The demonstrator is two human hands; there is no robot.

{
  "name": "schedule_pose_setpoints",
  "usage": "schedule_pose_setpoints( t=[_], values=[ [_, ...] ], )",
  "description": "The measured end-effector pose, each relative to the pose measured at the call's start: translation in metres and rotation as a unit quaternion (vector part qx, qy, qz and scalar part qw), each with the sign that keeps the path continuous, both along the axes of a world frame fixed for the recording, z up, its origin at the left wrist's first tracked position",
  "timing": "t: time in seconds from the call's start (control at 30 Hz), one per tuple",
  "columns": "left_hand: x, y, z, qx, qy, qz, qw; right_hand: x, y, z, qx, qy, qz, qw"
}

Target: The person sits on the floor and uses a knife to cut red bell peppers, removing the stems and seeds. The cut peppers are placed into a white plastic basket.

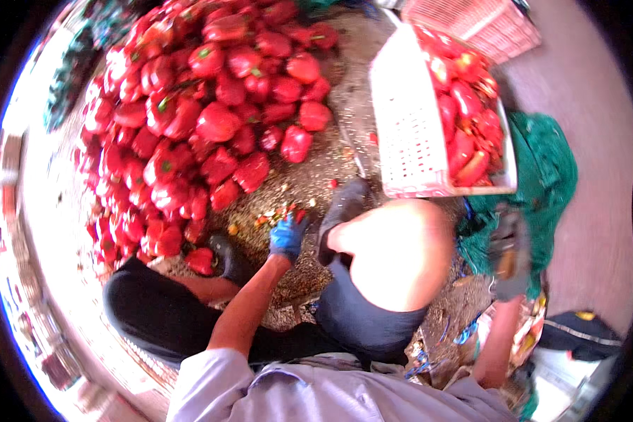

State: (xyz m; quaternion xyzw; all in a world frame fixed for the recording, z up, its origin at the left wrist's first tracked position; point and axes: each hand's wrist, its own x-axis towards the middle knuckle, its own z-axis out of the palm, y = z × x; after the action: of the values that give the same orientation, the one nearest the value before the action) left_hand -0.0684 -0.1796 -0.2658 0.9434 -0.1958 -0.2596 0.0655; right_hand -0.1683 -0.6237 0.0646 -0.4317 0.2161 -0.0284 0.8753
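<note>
My left hand, in a blue glove, reaches down to the ground between my boots. Its fingers look a little apart, at small red and yellow pepper scraps lying among pale seeds. To the left and ahead rises a large heap of red bell peppers. My right hand, in a dark grey glove, is out to the right over a green net. Motion smears it, and a brownish patch shows on it; whether that is a held thing cannot be made out.
A white slatted crate of red peppers stands ahead to the right, past my bare knee. Behind it is a pink crate. My dark boots stand on seed-strewn ground. Litter and a dark cloth lie at lower right.
</note>
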Motion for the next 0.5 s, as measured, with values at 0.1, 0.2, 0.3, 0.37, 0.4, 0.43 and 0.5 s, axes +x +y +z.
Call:
schedule_pose_setpoints(
  t=[0.1, 0.2, 0.3, 0.37, 0.4, 0.43, 0.5],
  values=[
    [0.006, 0.008, -0.018, 0.02, -0.091, -0.005, 0.996, 0.109, 0.023, 0.092, 0.084, -0.03, -0.202, 0.975],
    [0.018, 0.003, -0.033, 0.017, -0.041, -0.022, 0.999, 0.177, 0.033, 0.101, -0.042, -0.059, 0.064, 0.995],
    [0.022, 0.037, -0.084, -0.345, 0.022, 0.322, 0.882, 0.235, 0.139, 0.102, -0.053, -0.071, 0.168, 0.982],
    [0.05, 0.056, -0.072, -0.532, 0.174, 0.58, 0.592, 0.263, 0.188, 0.084, -0.078, -0.122, 0.195, 0.97],
    [0.074, 0.032, -0.007, -0.617, 0.24, 0.548, 0.511, 0.256, 0.191, 0.071, -0.168, -0.148, 0.155, 0.962],
    [0.091, 0.04, 0.029, -0.654, 0.237, 0.495, 0.52, 0.249, 0.22, 0.079, -0.323, -0.139, 0.195, 0.916],
    [0.118, 0.058, 0.083, -0.757, 0.242, 0.405, 0.453, 0.243, 0.25, 0.063, -0.312, -0.093, 0.242, 0.914]
  ],
)
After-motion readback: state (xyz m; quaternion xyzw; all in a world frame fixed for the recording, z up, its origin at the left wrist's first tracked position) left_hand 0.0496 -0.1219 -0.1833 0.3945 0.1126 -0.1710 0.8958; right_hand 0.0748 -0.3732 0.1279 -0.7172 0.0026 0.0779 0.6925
